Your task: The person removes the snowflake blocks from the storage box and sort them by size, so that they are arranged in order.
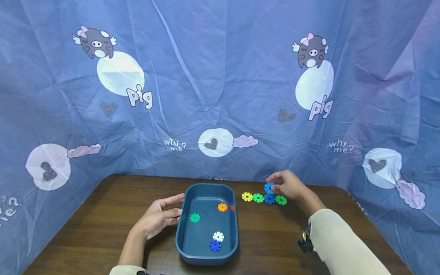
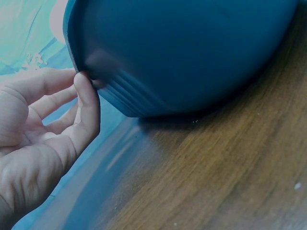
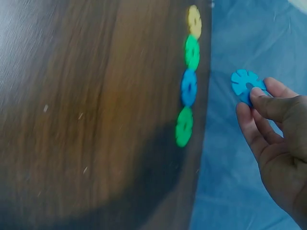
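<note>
My right hand point(image 1: 287, 185) pinches a light blue notched plastic disc point(image 3: 245, 82) between thumb and fingers, raised above the row at the table's far side. That row runs left to right in the head view: a yellow disc point(image 1: 247, 196), a green disc point(image 1: 258, 198), a blue disc point(image 1: 269, 199) and another green disc point(image 1: 281, 200). With thumb and fingers, my left hand point(image 1: 159, 215) holds the left edge of a dark blue plastic bin point(image 2: 182, 57). Inside the bin lie an orange disc point(image 1: 222, 207), a green one, a white disc point(image 1: 218, 236) and a dark blue disc point(image 1: 215, 246), the last two overlapping.
Brown wood-grain table point(image 1: 268, 244) lies under everything. A blue printed cloth point(image 1: 220, 95) hangs close behind its far edge and along both sides. A dark wrist strap point(image 1: 305, 240) sits at the right sleeve.
</note>
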`<action>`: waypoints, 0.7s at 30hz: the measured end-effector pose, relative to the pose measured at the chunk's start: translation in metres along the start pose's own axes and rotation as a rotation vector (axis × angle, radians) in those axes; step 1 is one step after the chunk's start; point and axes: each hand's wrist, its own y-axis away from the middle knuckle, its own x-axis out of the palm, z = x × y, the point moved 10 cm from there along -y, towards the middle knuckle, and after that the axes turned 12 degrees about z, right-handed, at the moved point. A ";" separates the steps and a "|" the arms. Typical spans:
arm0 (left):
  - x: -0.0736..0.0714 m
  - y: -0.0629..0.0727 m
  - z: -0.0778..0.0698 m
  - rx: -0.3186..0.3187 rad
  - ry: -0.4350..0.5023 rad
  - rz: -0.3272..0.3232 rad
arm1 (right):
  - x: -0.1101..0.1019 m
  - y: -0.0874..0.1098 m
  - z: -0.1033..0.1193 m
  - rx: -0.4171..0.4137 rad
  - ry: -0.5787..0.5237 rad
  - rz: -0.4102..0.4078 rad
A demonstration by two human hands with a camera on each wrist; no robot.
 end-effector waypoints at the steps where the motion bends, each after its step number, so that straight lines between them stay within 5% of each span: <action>1: 0.000 0.000 0.000 0.000 0.000 0.000 | -0.002 0.002 -0.005 0.003 0.000 -0.005; 9: 0.000 0.000 0.000 0.004 0.002 0.008 | -0.014 0.023 -0.046 0.032 -0.121 -0.070; 21: -0.002 0.000 -0.001 0.016 -0.004 0.010 | -0.016 0.051 -0.085 0.127 -0.123 -0.149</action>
